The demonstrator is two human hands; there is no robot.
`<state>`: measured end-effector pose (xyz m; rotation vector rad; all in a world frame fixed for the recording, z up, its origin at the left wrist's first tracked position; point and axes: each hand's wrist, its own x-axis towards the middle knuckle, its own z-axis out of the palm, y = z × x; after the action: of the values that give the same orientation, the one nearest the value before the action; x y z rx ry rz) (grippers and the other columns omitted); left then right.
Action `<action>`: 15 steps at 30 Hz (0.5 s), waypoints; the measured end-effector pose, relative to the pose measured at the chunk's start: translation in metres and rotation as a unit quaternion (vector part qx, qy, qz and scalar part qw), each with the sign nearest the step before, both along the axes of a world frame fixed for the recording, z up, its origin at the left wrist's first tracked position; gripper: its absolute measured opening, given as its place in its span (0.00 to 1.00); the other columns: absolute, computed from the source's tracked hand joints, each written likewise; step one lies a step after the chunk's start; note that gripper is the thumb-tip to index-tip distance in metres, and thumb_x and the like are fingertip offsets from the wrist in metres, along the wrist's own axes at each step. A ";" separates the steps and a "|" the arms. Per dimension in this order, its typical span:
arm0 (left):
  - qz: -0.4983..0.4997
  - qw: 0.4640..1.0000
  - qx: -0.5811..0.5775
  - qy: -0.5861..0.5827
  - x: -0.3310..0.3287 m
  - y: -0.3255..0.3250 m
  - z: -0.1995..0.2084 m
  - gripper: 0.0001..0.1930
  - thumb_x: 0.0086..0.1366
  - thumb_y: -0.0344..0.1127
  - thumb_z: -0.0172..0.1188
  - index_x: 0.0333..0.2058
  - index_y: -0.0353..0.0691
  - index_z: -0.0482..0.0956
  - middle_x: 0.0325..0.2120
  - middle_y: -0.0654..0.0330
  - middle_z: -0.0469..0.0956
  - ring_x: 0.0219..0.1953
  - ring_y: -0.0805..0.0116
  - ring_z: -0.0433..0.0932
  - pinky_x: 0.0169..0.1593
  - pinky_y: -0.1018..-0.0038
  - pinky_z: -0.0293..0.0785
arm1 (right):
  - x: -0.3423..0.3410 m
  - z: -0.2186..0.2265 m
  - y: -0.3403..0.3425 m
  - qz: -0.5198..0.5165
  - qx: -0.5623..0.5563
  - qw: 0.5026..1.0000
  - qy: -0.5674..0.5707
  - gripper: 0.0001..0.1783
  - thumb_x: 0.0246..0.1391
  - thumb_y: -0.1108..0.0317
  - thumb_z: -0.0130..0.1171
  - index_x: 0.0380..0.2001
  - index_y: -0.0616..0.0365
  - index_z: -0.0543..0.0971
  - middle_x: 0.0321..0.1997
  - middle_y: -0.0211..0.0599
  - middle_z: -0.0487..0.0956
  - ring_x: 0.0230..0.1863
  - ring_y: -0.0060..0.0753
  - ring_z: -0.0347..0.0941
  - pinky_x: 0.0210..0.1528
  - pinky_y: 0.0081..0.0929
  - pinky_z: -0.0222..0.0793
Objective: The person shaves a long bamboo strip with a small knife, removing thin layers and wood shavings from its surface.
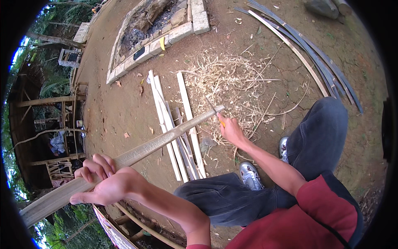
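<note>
A long split bamboo strip (pixel 153 145) slants across in front of me, from the lower left up to the middle. My left hand (pixel 110 182) is closed around its wide part, fingers over the far edge and the thumb along the near side. At the strip's narrow far end, my right hand (pixel 232 132) grips a knife (pixel 212 106) by its yellow-orange handle. The thin dark blade lies across the bamboo close to the tip, and part of the handle is hidden in the fist.
Curly shavings (pixel 224 76) cover the dirt beyond my right hand. Pale split strips (pixel 185 99) lie under the bamboo; long curved dark strips (pixel 327 62) lie at the right. A block-edged fire pit (pixel 178 34) bears a dark phone-like slab (pixel 139 53). Wooden shelter posts (pixel 49 101) stand left.
</note>
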<state>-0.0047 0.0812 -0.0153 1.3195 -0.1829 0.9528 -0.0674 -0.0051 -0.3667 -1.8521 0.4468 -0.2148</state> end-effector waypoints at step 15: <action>0.009 1.000 0.021 -0.005 -0.001 -0.004 -0.001 0.33 0.70 0.67 0.25 0.23 0.42 0.58 0.13 0.66 0.48 0.15 0.75 0.43 0.18 0.79 0.36 | 0.003 -0.017 0.002 0.007 -0.002 1.000 -0.004 0.27 0.51 0.86 0.42 0.58 0.74 0.68 0.09 0.36 0.69 0.06 0.22 0.60 0.04 0.18 0.52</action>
<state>-0.0058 0.0767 -0.0165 1.3575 -0.2002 0.9758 -0.0640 -0.0027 -0.3841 -1.8573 0.4277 -0.2141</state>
